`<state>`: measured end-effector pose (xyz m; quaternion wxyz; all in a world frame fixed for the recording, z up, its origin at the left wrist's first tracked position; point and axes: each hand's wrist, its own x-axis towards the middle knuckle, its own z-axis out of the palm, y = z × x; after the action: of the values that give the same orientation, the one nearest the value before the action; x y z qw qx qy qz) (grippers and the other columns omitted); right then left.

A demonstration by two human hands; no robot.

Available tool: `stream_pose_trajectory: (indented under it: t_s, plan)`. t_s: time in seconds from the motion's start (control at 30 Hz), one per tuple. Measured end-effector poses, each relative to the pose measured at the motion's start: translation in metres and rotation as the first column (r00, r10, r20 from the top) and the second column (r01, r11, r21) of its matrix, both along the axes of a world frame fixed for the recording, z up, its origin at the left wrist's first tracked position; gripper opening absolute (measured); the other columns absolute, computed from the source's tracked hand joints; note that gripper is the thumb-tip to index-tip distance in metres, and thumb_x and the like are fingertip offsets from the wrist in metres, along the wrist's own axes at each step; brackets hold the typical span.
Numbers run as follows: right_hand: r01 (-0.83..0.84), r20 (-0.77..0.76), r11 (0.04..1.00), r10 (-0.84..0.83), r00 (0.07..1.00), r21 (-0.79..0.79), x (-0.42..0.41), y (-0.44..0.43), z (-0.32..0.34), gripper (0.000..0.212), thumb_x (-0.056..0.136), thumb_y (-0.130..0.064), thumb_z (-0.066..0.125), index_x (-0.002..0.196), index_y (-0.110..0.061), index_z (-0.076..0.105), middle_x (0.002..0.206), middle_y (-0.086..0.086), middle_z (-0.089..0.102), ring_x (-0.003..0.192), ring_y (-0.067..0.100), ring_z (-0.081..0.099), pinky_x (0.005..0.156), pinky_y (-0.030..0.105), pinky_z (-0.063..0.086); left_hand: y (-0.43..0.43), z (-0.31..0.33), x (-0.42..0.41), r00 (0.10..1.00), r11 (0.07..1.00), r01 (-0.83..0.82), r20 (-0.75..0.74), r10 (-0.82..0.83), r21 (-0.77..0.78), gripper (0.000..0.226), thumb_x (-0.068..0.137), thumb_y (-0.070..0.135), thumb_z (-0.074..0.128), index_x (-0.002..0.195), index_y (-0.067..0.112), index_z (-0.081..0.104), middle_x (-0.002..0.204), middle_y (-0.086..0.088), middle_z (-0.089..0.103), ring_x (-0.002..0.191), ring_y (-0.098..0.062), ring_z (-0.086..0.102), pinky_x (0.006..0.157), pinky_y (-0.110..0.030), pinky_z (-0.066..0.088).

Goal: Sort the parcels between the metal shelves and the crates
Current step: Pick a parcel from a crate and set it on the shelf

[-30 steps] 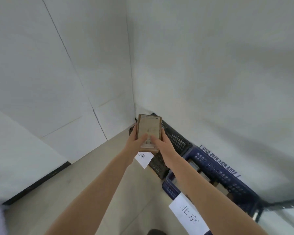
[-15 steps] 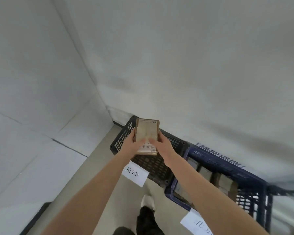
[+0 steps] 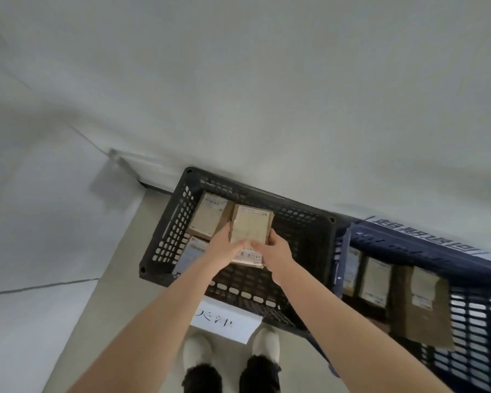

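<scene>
Head view: parcel [image 3: 251,228] held between left hand [image 3: 226,249] and right hand [image 3: 277,249].

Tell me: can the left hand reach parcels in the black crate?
Probably yes: the black crate is open-topped and its parcels lie close to the left hand, though that hand grips the held parcel.

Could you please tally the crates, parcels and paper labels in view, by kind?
Crates: 2, the black crate and the blue crate.
Parcels: 6, made up of the held parcel, gripped by the left hand and right hand; 2 black-crate parcels; 3 blue-crate parcels.
Paper label: 1, at the black crate's near side.
Total: 9.
</scene>
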<state>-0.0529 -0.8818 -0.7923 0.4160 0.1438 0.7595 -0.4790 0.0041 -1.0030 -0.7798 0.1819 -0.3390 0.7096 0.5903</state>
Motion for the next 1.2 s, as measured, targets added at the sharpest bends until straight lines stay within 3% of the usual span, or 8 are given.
stream_pose_trajectory:
  t_s: [0.23,0.33,0.43,0.7,0.83,0.9,1.07,1.2]
  plan:
    - [0.177,0.138,0.984,-0.177,0.975,0.014,-0.011,-0.010,-0.145,0.068,0.089,-0.013,0.073,0.150,-0.021,0.043,0.136,0.008,0.061,0.119,0.027,0.061,0.103,0.049,0.051,-0.013,-0.139,-0.019,0.998,0.999,0.045,0.038,-0.045,-0.015,0.051,0.094,0.023,0.064,0.141,0.019,0.046,0.137,-0.003,0.058,0.126,-0.021,0.055,0.102,-0.036,0.047]
    - [0.203,0.136,0.979,-0.200,0.970,-0.004,-0.016,-0.012,-0.175,0.061,0.092,-0.017,0.069,0.148,-0.020,0.046,0.136,0.006,0.061,0.119,0.026,0.061,0.105,0.046,0.050,-0.012,-0.174,-0.027,0.998,0.997,0.052,0.041,-0.050,-0.056,0.051,0.096,0.025,0.062,0.143,0.016,0.044,0.137,-0.005,0.058,0.122,-0.021,0.058,0.090,-0.028,0.047]
    - [0.229,0.087,0.973,-0.228,0.970,-0.001,-0.017,-0.019,-0.194,0.055,0.092,-0.019,0.069,0.144,-0.018,0.051,0.134,0.007,0.063,0.118,0.026,0.062,0.104,0.045,0.050,-0.011,-0.198,-0.034,0.998,0.994,0.045,0.047,-0.041,-0.095,0.052,0.098,0.025,0.058,0.145,0.012,0.040,0.140,-0.007,0.056,0.127,-0.025,0.054,0.092,-0.028,0.044]
    - [0.234,-0.007,0.971,-0.234,0.972,0.037,-0.020,-0.028,-0.205,0.044,0.094,-0.016,0.067,0.138,-0.014,0.056,0.130,0.007,0.065,0.116,0.023,0.062,0.105,0.038,0.049,-0.001,-0.223,-0.042,0.995,0.976,-0.020,0.093,0.041,-0.218,0.046,0.100,0.017,0.054,0.143,0.008,0.039,0.135,-0.012,0.057,0.122,-0.028,0.057,0.091,-0.031,0.046]
    - [0.242,-0.072,0.968,-0.237,0.969,0.072,-0.018,-0.030,-0.208,0.044,0.092,-0.016,0.070,0.134,-0.013,0.059,0.127,0.006,0.067,0.110,0.017,0.061,0.096,0.024,0.046,0.004,-0.224,-0.042,0.995,0.949,-0.016,0.092,0.047,-0.313,0.041,0.099,0.015,0.056,0.136,0.005,0.042,0.129,-0.014,0.061,0.116,-0.030,0.061,0.092,-0.043,0.053]
    - [0.237,-0.094,0.967,-0.229,0.969,0.089,-0.018,-0.031,-0.209,0.044,0.092,-0.016,0.070,0.134,-0.014,0.059,0.128,0.006,0.066,0.115,0.019,0.061,0.094,0.024,0.045,0.007,-0.223,-0.042,0.994,0.940,-0.027,0.093,0.062,-0.339,0.037,0.098,0.014,0.055,0.133,0.005,0.044,0.127,-0.015,0.062,0.114,-0.031,0.062,0.090,-0.043,0.054]
    - [0.173,-0.039,0.983,-0.171,0.985,0.060,-0.017,-0.024,-0.202,0.046,0.096,-0.017,0.064,0.141,-0.013,0.052,0.134,0.007,0.062,0.120,0.022,0.059,0.096,0.026,0.046,0.007,-0.214,-0.037,0.996,0.957,-0.041,0.068,0.063,-0.289,0.040,0.099,0.016,0.056,0.136,0.007,0.045,0.130,-0.012,0.060,0.119,-0.028,0.060,0.088,-0.033,0.050]
    - [0.195,0.034,0.976,-0.199,0.979,0.095,-0.021,-0.026,-0.196,0.055,0.095,-0.024,0.066,0.144,-0.010,0.045,0.138,0.010,0.058,0.123,0.026,0.057,0.092,0.028,0.045,0.010,-0.198,-0.025,0.998,0.921,-0.067,-0.019,0.065,-0.384,0.040,0.099,0.016,0.056,0.138,0.012,0.047,0.131,-0.010,0.061,0.118,-0.027,0.060,0.089,-0.035,0.051]
